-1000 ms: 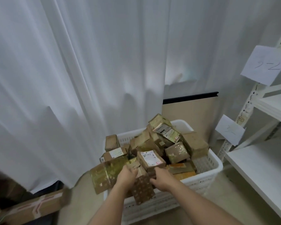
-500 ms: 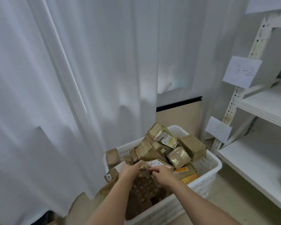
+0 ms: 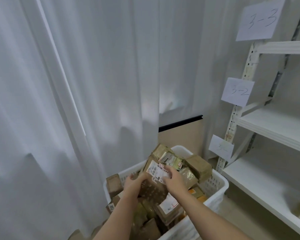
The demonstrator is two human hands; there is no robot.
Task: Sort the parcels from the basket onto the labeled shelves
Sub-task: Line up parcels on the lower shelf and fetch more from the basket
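Head view: a brown parcel is gripped between both hands above the white basket. The left hand is closed on the parcel's lower left edge, with the fingers wrapped over its dotted brown face. The right hand is closed on the right edge, with the fingers laid across the white shipping label on the upper face. The parcel is held tilted, its labelled end raised and turned away from the person. Its long axis runs from lower left to upper right. It is clear of the heap, though directly over it.

Beneath the grip, the basket is seen piled with further cardboard parcels, several wrapped in glossy tape. A white curtain hangs behind and to the left.

The shelving unit stands to the right of the basket, well apart from the held parcel. Paper tags are fixed to its upright: "3-3" at the top, "3-2" below it, and a lower tag whose writing cannot be fully read. The right hand is judged nearer the shelves, so a rightward carry is indicated once the label has been read. The label text cannot be made out here.
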